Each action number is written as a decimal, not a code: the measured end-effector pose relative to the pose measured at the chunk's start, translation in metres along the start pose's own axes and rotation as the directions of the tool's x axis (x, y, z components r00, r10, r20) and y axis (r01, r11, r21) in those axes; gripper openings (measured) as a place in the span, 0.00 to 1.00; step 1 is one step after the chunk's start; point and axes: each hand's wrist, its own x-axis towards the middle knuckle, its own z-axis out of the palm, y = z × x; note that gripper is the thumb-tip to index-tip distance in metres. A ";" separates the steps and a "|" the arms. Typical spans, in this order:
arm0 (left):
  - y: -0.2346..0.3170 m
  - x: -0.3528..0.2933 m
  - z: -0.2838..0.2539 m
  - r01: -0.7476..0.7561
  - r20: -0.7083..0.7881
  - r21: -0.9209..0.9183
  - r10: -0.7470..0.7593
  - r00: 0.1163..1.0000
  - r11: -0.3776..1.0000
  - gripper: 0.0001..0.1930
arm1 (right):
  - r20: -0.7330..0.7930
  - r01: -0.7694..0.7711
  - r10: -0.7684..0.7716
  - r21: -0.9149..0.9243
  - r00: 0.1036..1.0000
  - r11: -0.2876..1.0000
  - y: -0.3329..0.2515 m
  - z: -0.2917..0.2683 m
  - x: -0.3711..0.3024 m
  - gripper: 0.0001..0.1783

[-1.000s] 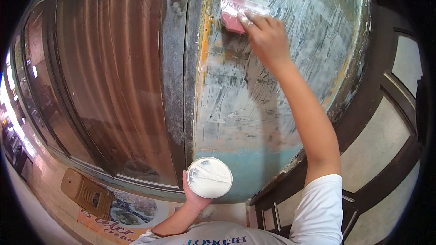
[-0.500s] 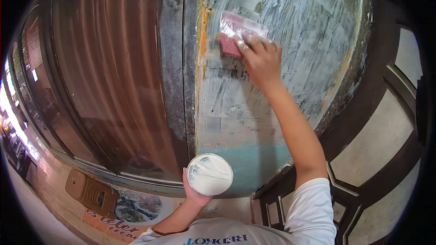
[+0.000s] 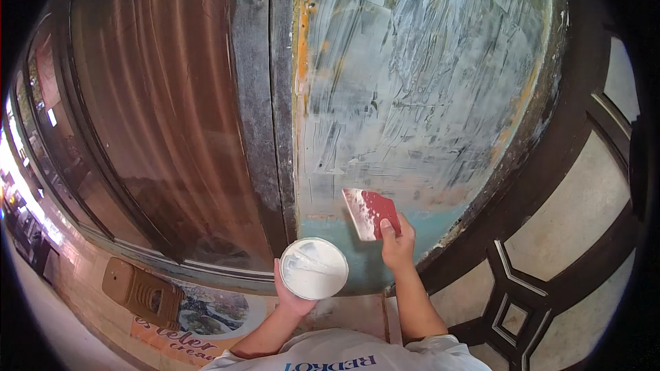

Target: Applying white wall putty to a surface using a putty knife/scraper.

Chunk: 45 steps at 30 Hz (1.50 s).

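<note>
My left hand (image 3: 291,294) is closed round the lower left side of a round tub (image 3: 315,269) filled with white filler paste. In my right hand (image 3: 399,246) is a red putty spreader (image 3: 379,213), pinched between thumb and fingers. White paste coats its left edge and part of its face. The spreader is apart from the tub, a little above and to the right of it. Beyond it stands a wall panel (image 3: 426,82) streaked with white paste over a blue-green coat. Its lower strip shows bare blue-green paint.
To the left is a dark-framed glass pane (image 3: 165,110) with a brown curtain behind it. A brown plastic stool (image 3: 141,292) stands on the floor near a printed banner (image 3: 199,326). Dark wooden panelling with pale insets (image 3: 564,213) runs along the right.
My right hand has come down from the upper panel with the spreader, which has left the wall and now shows its paste-covered edge. The tub has shifted slightly left and down.
</note>
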 end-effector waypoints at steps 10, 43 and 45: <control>-0.039 0.025 0.027 0.083 0.034 0.129 -0.089 0.996 0.988 0.40 | 0.502 0.144 -0.017 -0.214 0.865 0.966 -0.023 -0.020 -0.008 0.11; -0.166 0.133 0.095 -0.045 0.127 0.022 0.041 0.991 0.999 0.37 | 0.551 0.265 -0.094 -0.240 0.829 0.934 -0.006 -0.149 0.100 0.14; -0.173 0.135 0.095 -0.066 0.110 0.005 0.065 0.992 0.998 0.39 | 0.574 0.272 -0.126 -0.175 0.809 0.946 0.002 -0.153 0.105 0.15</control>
